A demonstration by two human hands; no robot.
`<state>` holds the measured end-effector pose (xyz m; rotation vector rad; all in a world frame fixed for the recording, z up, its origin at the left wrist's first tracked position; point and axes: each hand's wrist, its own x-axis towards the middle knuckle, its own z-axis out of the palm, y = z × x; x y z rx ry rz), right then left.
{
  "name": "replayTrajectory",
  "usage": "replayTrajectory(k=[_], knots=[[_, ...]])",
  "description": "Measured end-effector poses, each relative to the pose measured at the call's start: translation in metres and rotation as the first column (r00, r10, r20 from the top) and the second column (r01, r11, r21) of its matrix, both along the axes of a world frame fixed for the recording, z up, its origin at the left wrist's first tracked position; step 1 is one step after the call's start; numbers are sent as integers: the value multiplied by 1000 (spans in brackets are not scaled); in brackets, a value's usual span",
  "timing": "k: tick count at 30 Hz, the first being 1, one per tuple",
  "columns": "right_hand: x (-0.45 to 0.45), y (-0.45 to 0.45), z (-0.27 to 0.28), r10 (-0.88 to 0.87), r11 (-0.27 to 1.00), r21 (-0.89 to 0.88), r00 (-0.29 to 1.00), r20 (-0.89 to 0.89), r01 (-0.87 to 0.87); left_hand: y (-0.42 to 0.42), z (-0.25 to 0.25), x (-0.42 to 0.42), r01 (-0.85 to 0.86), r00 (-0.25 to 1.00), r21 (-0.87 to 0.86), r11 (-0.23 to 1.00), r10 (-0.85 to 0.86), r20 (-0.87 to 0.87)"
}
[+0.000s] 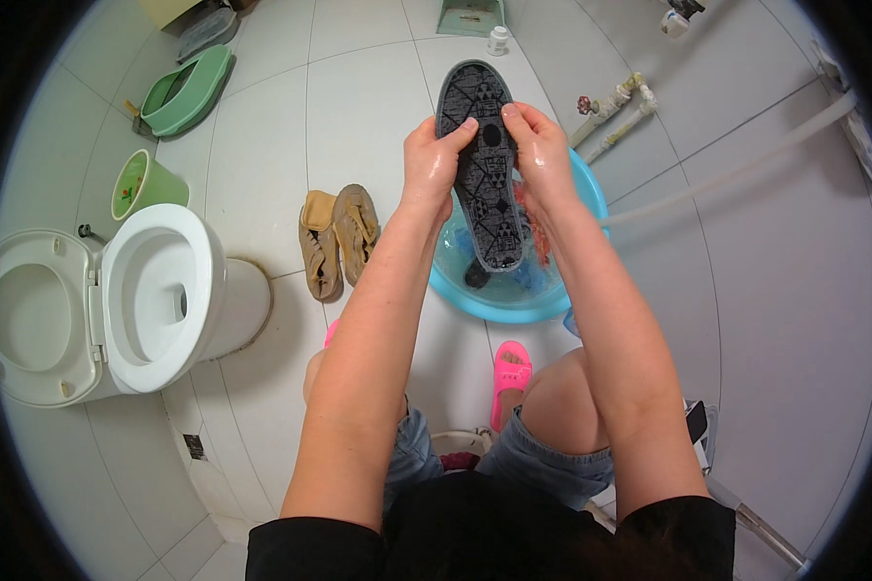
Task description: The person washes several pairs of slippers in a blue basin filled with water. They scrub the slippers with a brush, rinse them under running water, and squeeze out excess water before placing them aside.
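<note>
A dark grey patterned shoe insole [485, 196] is held up over a blue plastic basin [456, 311]. My left hand [432, 163] grips its left edge, with the thumb across the face. On the opposite edge, my right hand [541, 156] holds it between thumb and fingers. Both hands glisten wet. Water fills the basin, where a dark piece [477, 274], a reddish item [541, 243] and something blue [527, 278] lie partly hidden behind the insole and my right forearm. A pair of brown lace-up shoes [336, 243] stands on the tiles left of the basin.
A white toilet [163, 298] with its lid raised is at left, near a green bucket [156, 187] and a green litter-tray-like tub [187, 94]. A pale hose [734, 163] runs to the basin. Wall pipes [618, 109], a white bottle [498, 41] and a dustpan [471, 17] are farther off.
</note>
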<state>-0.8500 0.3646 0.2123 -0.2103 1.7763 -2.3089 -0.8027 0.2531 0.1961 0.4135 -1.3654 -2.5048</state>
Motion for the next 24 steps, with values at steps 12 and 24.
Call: replayTrajectory(k=[12,24], knots=[[-27,20,-26,-141,901,-363,950,278,240,17,3,9,220,967,-75,973,-208,149],[20,33,13,374,792,411,892,254,-450,9,-21,4,25,993,246,969,-52,102]])
